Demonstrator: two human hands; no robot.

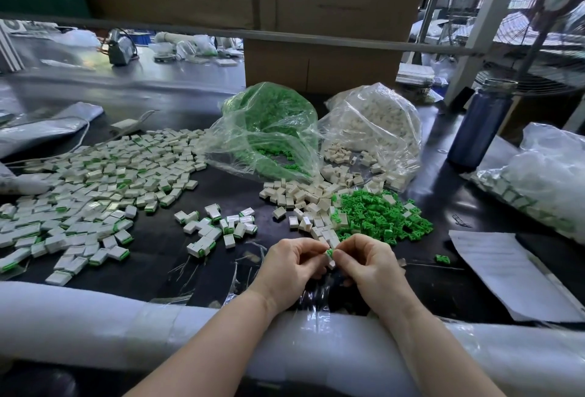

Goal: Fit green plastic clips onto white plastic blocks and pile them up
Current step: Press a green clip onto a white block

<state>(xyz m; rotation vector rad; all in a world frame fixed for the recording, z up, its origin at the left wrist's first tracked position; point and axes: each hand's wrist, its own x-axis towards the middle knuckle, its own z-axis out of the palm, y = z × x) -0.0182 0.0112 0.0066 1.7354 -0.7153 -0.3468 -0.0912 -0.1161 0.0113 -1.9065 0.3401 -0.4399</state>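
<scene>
Done so far: a wide spread of finished blocks (95,181) covers the table (158,248) from nine to eleven o'clock, with a smaller finished bunch (218,225) just left of the hands.
Left to do: plenty, I'd judge. Loose white blocks (304,200) and loose green clips (380,216) lie at twelve to one o'clock; behind them a bag of clips (269,130) and a bag of blocks (373,127) look mostly full.
Left hand (292,270): fingers curled narrow, pinching the block in hand (331,260).
Right hand (368,265): fingertips closed tight on a clip (330,252) at the block's top end.
Seating: cannot tell whether it has clicked home.
</scene>
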